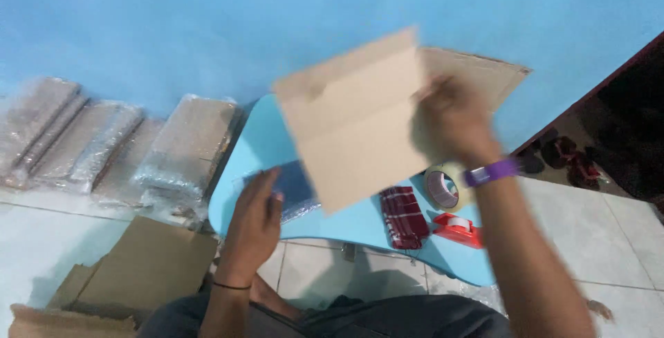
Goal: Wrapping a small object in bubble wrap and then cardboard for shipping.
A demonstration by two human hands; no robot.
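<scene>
The flat cardboard box (360, 127) is held up in the air above the small light blue table (256, 144), tilted, with one flap bent toward the wall. The right hand (453, 117) grips the right edge of the cardboard box; this hand is blurred, so the fingers are hard to see, but it seems closed on the edge. The left hand (254, 220) lies open below the cardboard box, with its fingers on a dark blue packet in bubble wrap (294, 186) on the table. Right of the cardboard box's lower corner lie a dark red bundle (403, 217), a tape roll (443, 189) and a red tape dispenser (458, 229). Left of the table lean wrapped parcels (183, 144).
</scene>
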